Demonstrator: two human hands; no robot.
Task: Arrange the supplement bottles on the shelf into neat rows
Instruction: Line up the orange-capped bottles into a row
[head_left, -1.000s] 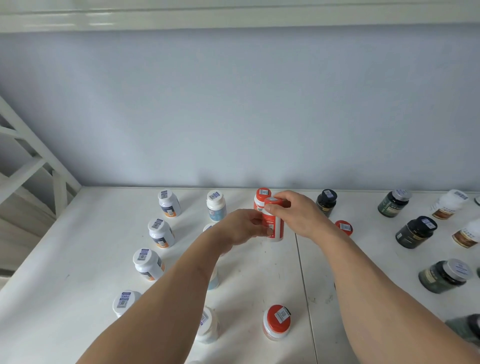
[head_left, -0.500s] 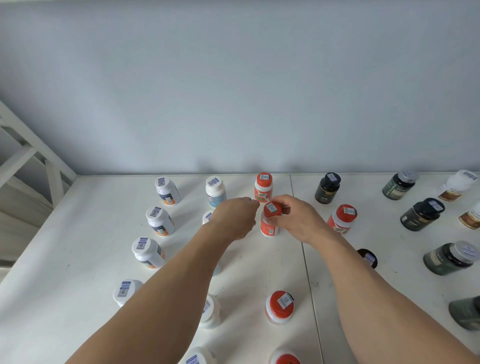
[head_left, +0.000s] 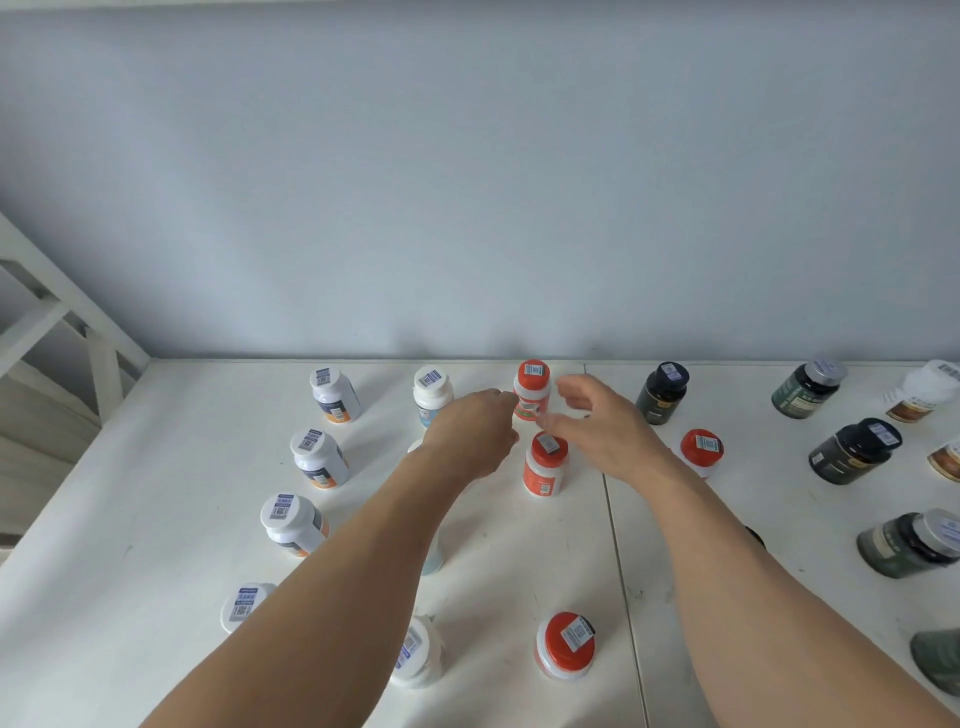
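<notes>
pale blue wall, white shelf

My white shelf carries upright bottles: white-capped ones on the left, red-capped ones in the middle, dark ones at right.

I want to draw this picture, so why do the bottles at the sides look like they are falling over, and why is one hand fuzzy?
Head view: the wide-angle lens bends the edges, so the dark bottle leans outward while the middle orange-capped bottle looks straight. Head view: the right hand has smeared, blurry fingers, the left hand is sharper. Head view: light is soft, shadows faint.
</notes>
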